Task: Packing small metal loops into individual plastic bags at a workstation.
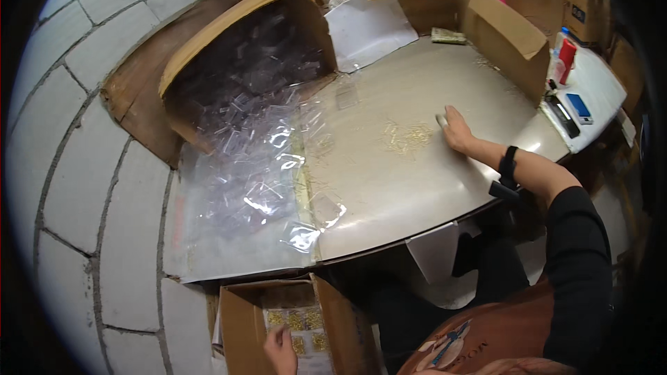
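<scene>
My right hand (457, 130) rests at the right side of a loose heap of thin gold-coloured pins (408, 137) on the table. Its fingers are stretched out, and something whitish covers one fingertip. No object shows in that hand. At the lower left, my left hand (281, 351) hangs over an open cardboard box (344, 330), its fingers loosely bent and nothing visible between them. Inside the box, beside those fingers, lie several clear packets (295, 319) of small gold-coloured pieces. The lower part of the left hand is cut off by the picture's edge.
A large tipped carton (170, 80) spills clear plastic cases (240, 132) across the table's left half. Cardboard panels (507, 31) border the table's far right. A digital scale (578, 107) and a red bottle (566, 55) sit at the right. A block wall (76, 167) stands left.
</scene>
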A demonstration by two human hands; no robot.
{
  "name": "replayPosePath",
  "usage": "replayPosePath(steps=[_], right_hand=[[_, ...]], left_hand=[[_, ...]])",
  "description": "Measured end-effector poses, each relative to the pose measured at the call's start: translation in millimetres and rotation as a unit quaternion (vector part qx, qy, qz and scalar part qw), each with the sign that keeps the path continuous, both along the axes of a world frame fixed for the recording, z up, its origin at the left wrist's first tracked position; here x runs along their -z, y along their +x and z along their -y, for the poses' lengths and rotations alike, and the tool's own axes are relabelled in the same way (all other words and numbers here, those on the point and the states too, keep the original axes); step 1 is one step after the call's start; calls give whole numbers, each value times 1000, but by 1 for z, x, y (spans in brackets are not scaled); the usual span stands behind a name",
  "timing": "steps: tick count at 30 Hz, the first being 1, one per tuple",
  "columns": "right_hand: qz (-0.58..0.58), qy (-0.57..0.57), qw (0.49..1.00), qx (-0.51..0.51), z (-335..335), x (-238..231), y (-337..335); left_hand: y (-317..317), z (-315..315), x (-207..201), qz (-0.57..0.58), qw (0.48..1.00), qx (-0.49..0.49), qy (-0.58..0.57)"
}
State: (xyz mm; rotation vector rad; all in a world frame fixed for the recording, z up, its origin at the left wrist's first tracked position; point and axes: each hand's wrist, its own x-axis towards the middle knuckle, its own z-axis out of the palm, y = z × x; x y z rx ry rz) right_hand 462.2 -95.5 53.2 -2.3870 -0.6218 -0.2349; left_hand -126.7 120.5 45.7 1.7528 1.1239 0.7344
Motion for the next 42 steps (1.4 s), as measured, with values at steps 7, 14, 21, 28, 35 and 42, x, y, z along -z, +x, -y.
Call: replayPosePath(steps=[7, 14, 21, 28, 35, 42], right_hand=[[67, -152, 948, -271, -141, -4, -51], [69, -154, 924, -343, -147, 0, -68], [59, -151, 939, -303, -181, -5, -49], [27, -88, 909, -406, -257, 0, -95], [75, -174, 906, -379, -253, 2, -150], [71, -217, 897, -378, -136, -3, -111]], left_hand=[[216, -34, -89, -34, 937, 216, 274], [391, -82, -72, -142, 842, 251, 456], [434, -145, -58, -235, 821, 278, 439], [405, -130, -139, -179, 843, 239, 448], [359, -83, -149, -48, 944, 291, 148], [324, -16, -124, 52, 953, 289, -69]])
